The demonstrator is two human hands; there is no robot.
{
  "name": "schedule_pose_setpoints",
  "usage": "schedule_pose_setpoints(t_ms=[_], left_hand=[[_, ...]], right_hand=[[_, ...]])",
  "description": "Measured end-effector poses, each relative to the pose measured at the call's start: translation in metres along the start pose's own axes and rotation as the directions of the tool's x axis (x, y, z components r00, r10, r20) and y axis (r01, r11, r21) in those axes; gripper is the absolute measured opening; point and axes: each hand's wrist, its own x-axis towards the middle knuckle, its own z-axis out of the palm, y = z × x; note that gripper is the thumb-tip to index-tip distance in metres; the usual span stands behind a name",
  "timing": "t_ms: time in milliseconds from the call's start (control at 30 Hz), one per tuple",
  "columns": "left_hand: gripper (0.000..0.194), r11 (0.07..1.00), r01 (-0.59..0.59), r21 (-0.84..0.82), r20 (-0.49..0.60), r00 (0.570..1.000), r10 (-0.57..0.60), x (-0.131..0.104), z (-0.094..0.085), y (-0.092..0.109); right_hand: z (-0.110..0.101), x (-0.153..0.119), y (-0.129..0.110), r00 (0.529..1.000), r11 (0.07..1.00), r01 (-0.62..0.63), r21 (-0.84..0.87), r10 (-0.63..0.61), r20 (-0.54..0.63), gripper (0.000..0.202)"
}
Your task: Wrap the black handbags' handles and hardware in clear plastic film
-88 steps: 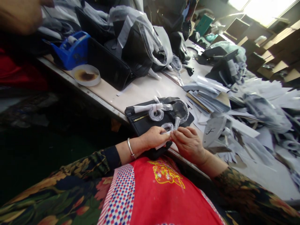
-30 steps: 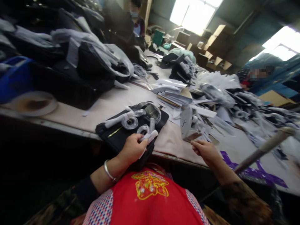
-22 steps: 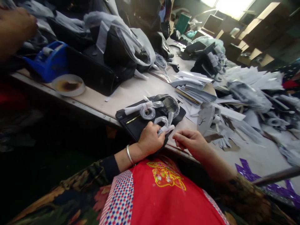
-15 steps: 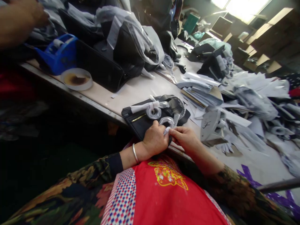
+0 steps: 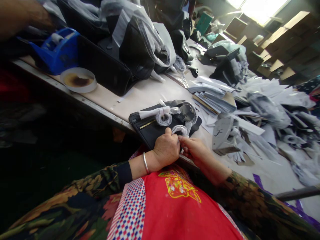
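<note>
While my left hand [image 5: 166,148] is closed at the near side of the black bag [image 5: 150,132], my right hand [image 5: 196,151] meets it with thumb and fingers pinched together; what sits between the fingertips is hidden. Just beyond them lies a plastic-wrapped coil [image 5: 180,129], and a second coil [image 5: 163,118] rests farther up the bag, beside a white wrapped strap [image 5: 151,113] and a short gold zip [image 5: 148,125]. The bag lies flat on the bench [image 5: 147,93], its near side reaching past the front edge. To its right, a narrow gap away, stands the pale dispenser [image 5: 222,134], bearing a black handwritten mark that looks like an F; I can read no brand anywhere. Behind that are stacked papers [image 5: 215,98] and clear-wrapped things, crowding the right side. The widest bare stretch runs from my bag up-left to the large black bags [image 5: 136,50], draped in plastic. Close to the front edge on that side, a ring of tape [image 5: 78,80] lies beside the blue tape dispenser [image 5: 60,50], and another person's hand [image 5: 27,18], blurred, reaches in above. Purple strips [image 5: 258,181] show at far right.
</note>
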Motion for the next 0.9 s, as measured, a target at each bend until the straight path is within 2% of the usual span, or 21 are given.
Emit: schedule_pose_setpoints(t_ms=[100, 200, 333, 600, 767, 900], left_hand=[[0.028, 1.0, 0.002, 0.012, -0.006, 1.0, -0.002, 0.0, 0.0, 0.0], [0.027, 1.0, 0.012, 0.006, -0.01, 1.0, -0.012, 0.0, -0.001, -0.001], [0.026, 1.0, -0.003, -0.003, -0.02, 1.0, 0.003, 0.001, -0.002, -0.002], [0.021, 0.999, 0.0, -0.053, -0.058, 0.998, -0.003, 0.004, -0.001, -0.007], [0.021, 0.99, 0.022, -0.137, -0.088, 0.996, -0.034, 0.006, -0.001, -0.011], [0.025, 0.977, 0.075, -0.202, -0.054, 0.995, -0.088, 0.009, -0.002, -0.014]], right_hand=[[-0.005, 0.004, 0.0, 0.997, 0.999, -0.052, 0.002, 0.052, 0.065, 0.046], [-0.015, 0.003, 0.0, 0.989, 0.999, -0.042, -0.027, 0.045, 0.143, 0.044], [-0.023, -0.003, 0.0, 0.987, 0.999, -0.026, -0.022, 0.03, 0.161, 0.037], [-0.01, -0.014, -0.003, 0.977, 0.976, -0.15, 0.159, 0.122, 0.176, 0.022], [-0.004, -0.014, 0.002, 0.985, 0.96, -0.103, 0.259, 0.061, 0.164, 0.021], [-0.002, -0.012, 0.008, 0.989, 0.963, -0.01, 0.27, -0.03, 0.145, 0.029]])
